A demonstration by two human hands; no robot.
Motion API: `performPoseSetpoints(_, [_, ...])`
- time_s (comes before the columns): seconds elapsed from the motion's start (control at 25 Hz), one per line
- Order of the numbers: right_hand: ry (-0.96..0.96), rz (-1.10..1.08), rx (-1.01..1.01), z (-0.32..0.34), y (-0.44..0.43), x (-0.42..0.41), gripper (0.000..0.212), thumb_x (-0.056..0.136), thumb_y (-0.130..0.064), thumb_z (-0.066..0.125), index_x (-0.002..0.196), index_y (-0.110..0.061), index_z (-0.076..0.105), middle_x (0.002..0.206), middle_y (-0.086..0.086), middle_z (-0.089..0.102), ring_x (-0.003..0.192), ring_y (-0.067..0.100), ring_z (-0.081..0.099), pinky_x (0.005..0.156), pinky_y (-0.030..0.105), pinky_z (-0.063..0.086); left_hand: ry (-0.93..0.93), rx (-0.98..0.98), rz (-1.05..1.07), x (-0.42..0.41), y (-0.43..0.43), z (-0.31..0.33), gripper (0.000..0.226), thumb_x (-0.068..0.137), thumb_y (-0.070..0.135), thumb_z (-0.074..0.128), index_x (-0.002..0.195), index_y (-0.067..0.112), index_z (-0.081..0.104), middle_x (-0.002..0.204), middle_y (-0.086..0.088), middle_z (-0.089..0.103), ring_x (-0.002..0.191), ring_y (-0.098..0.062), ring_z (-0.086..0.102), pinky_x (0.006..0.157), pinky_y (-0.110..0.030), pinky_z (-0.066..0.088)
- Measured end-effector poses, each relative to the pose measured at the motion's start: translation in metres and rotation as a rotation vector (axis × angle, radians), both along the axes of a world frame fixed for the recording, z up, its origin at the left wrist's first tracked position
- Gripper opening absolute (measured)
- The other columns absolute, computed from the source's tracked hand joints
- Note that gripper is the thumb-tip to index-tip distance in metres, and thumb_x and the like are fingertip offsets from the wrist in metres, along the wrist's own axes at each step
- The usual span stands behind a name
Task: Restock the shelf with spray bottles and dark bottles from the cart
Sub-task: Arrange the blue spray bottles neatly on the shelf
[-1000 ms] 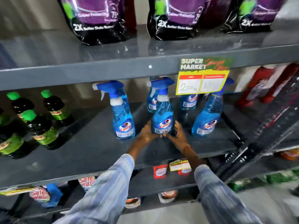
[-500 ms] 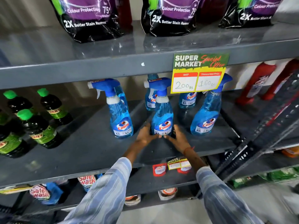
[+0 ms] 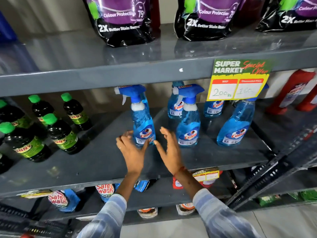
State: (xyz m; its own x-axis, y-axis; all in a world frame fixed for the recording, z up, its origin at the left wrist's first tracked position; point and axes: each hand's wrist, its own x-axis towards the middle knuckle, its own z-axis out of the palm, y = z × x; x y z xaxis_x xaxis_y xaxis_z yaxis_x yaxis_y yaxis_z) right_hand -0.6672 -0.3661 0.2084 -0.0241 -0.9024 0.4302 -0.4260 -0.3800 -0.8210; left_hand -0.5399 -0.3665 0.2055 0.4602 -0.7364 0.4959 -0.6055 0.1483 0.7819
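Note:
Several blue spray bottles stand on the grey middle shelf [image 3: 103, 160]: a left one [image 3: 143, 121], a middle one [image 3: 188, 127] and a right one [image 3: 235, 127], with more behind [image 3: 175, 107]. Dark bottles with green caps [image 3: 63, 134] stand in a group at the shelf's left end. My left hand [image 3: 132, 152] and my right hand [image 3: 169, 148] are open, fingers spread, on either side of the left spray bottle's base. My left fingertips overlap its lower label, and my right index fingertip is just beside its base. Neither hand holds anything.
A yellow price sign [image 3: 238, 79] hangs from the upper shelf edge, hiding some spray tops. Purple detergent pouches [image 3: 123, 19] sit on the upper shelf. Red bottles [image 3: 291, 91] stand at the far right. A slanted perforated metal bar [image 3: 274, 169] crosses the lower right. Pouches [image 3: 61, 200] fill the lower shelf.
Both hands have let go of the middle spray bottle and moved left to the left spray bottle, fingers now spread. The view has moved closer to the shelf.

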Motion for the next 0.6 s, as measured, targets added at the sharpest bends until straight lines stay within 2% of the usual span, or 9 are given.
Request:
performPoseSetpoints(0.04, [0.034,0.046,0.089,-0.001,-0.01,0.011,0.055,0.086,-0.016,0.063,0.134,0.0,0.041,0.136,0.018,0.049,0.128,0.029,0.047,0.11,0.036,0.038,0.046,0.099,-0.003,0.013,-0.006,-0.005,0.074,0.062,0.022,0.083,0.122,0.007,0.043,0.119,-0.015,0.049,0.111,-0.027,0.044,0.101,-0.037,0.035])
performPoseSetpoints(0.12, [0.04,0.107,0.28,-0.006,-0.03,0.024,0.063,0.084,-0.014,0.065,0.137,0.002,0.035,0.142,0.019,0.043,0.132,0.03,0.041,0.11,0.034,0.032,0.209,0.325,-0.243,0.035,-0.018,-0.012,0.092,0.061,0.012,0.084,0.136,0.006,0.032,0.135,-0.014,0.045,0.125,-0.024,0.043,0.107,-0.037,0.034])
performPoseSetpoints(0.2, [0.065,0.157,0.429,-0.013,-0.048,0.023,0.057,0.082,-0.017,0.067,0.13,-0.002,0.041,0.135,0.017,0.052,0.124,0.03,0.05,0.102,0.036,0.041,0.268,0.516,-0.487,0.048,-0.029,-0.011,0.09,0.06,0.01,0.084,0.134,0.003,0.033,0.134,-0.018,0.052,0.122,-0.028,0.052,0.102,-0.041,0.044])
performPoseSetpoints(0.24, [0.089,0.178,0.479,-0.016,-0.054,0.022,0.051,0.081,-0.019,0.068,0.125,-0.005,0.044,0.129,0.015,0.057,0.118,0.029,0.055,0.095,0.034,0.044,0.266,0.561,-0.529,0.053,-0.033,-0.009,0.085,0.058,0.014,0.082,0.13,0.001,0.037,0.13,-0.02,0.056,0.114,-0.027,0.057,0.097,-0.04,0.049])
performPoseSetpoints(0.32, [0.097,0.191,0.503,-0.022,-0.058,0.023,0.047,0.081,-0.021,0.069,0.12,-0.007,0.046,0.124,0.013,0.06,0.112,0.026,0.058,0.087,0.028,0.044,0.253,0.576,-0.533,0.062,-0.035,-0.006,0.076,0.057,0.019,0.077,0.123,-0.002,0.045,0.123,-0.023,0.062,0.101,-0.02,0.061,0.087,-0.032,0.053])
performPoseSetpoints(0.36, [0.08,0.188,0.49,-0.025,-0.058,0.024,0.048,0.081,-0.018,0.069,0.12,-0.005,0.045,0.124,0.014,0.06,0.112,0.026,0.057,0.086,0.025,0.043,0.233,0.574,-0.531,0.065,-0.035,-0.006,0.071,0.059,0.019,0.077,0.121,-0.001,0.048,0.12,-0.022,0.064,0.101,-0.02,0.062,0.085,-0.032,0.052])
performPoseSetpoints(0.48, [0.043,0.184,0.451,-0.036,-0.049,0.028,0.047,0.081,-0.014,0.069,0.119,0.0,0.045,0.122,0.018,0.058,0.111,0.027,0.056,0.086,0.024,0.041,0.205,0.571,-0.541,0.07,-0.029,-0.013,0.055,0.071,0.011,0.077,0.118,0.003,0.051,0.118,-0.018,0.066,0.11,-0.029,0.062,0.089,-0.033,0.05])
performPoseSetpoints(0.6, [0.036,0.17,0.428,-0.044,-0.04,0.031,0.049,0.081,-0.012,0.069,0.12,0.003,0.044,0.121,0.02,0.058,0.106,0.023,0.057,0.084,0.023,0.043,0.153,0.556,-0.559,0.074,-0.024,-0.02,0.052,0.075,0.009,0.074,0.121,0.003,0.05,0.119,-0.017,0.066,0.11,-0.026,0.062,0.096,-0.036,0.049])
